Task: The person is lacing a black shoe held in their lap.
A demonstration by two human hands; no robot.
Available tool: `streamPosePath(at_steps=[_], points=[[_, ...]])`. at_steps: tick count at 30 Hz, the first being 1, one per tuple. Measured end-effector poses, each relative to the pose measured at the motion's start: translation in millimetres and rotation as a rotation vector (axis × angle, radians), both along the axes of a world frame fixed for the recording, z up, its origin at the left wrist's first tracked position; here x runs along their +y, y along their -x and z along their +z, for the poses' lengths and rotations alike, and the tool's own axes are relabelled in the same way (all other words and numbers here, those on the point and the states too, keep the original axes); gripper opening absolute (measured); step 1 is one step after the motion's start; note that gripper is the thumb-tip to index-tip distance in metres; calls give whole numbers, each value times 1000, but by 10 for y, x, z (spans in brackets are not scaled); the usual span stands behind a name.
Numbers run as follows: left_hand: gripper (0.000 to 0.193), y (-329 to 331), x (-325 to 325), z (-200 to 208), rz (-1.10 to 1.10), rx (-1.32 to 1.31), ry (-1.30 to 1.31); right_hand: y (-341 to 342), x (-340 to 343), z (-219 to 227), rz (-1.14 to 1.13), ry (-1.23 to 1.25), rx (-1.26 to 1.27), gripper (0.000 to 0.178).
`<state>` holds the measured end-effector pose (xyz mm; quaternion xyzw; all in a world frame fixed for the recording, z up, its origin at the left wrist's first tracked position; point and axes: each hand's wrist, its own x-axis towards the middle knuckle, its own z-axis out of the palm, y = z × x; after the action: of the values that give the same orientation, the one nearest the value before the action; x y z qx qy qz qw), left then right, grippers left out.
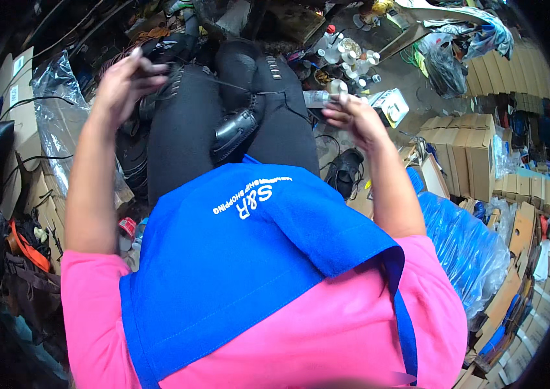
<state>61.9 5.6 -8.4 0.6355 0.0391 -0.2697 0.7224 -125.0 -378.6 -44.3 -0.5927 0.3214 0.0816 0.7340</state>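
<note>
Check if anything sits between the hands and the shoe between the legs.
Sideways, yes: the left thigh lies between left hand and shoe, the right thigh between right hand and shoe. From above, nothing bulky visibly covers it; only a thin thread crosses there.

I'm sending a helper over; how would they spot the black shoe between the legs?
Find the blue apron, then the black-trousered legs beyond it. The glossy black shoe is between the thighs, unlike the loose black shoe right of both legs.
</note>
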Motion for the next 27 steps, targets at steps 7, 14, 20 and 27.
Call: streamPosePath(at_steps=[7, 14, 20, 27], points=[[45, 940, -435, 285, -448, -1018, -764, -513, 328, 513, 579, 501, -319, 66], [44, 1060, -678, 39, -728, -1148, -784, -1136, 808, 586, 897, 1060, -241, 43], [42, 1141, -532, -174, -673, -1078, -474, -606, 843, 414, 634, 847, -184, 36], [35, 953, -615, 47, -746, -1043, -595, -519, 1034, 405, 346, 1258, -655, 33]])
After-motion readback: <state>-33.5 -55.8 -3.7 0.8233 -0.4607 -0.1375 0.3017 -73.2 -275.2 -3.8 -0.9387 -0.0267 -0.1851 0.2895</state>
